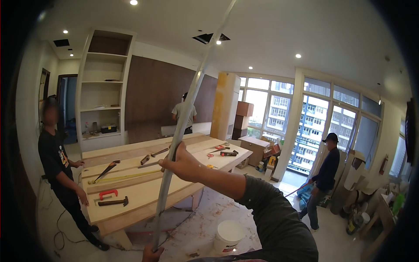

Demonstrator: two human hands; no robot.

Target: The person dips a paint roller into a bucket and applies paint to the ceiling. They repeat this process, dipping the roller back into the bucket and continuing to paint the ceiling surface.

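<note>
A long, flat metal bar [178, 131] runs from low in the view up to the ceiling, tilted to the right. My right hand [185, 165] is closed around its middle, the arm reaching in from the right in a dark sleeve. Lower down, my left hand [152, 254] grips the bar near its bottom end; the frame edge cuts off part of that hand. Behind the bar stands a wooden worktable [174, 188]. On it lie a hammer [113, 201], a red clamp [108, 193], a handsaw [106, 171] and an extended yellow tape measure [131, 176].
A person in black [56, 153] stands at the table's left end. Another person [185, 114] is beyond it; a third [327, 174] holds a red stick near the windows. A white bucket [229, 236] sits on the littered floor. Shelves [103, 70] line the left wall.
</note>
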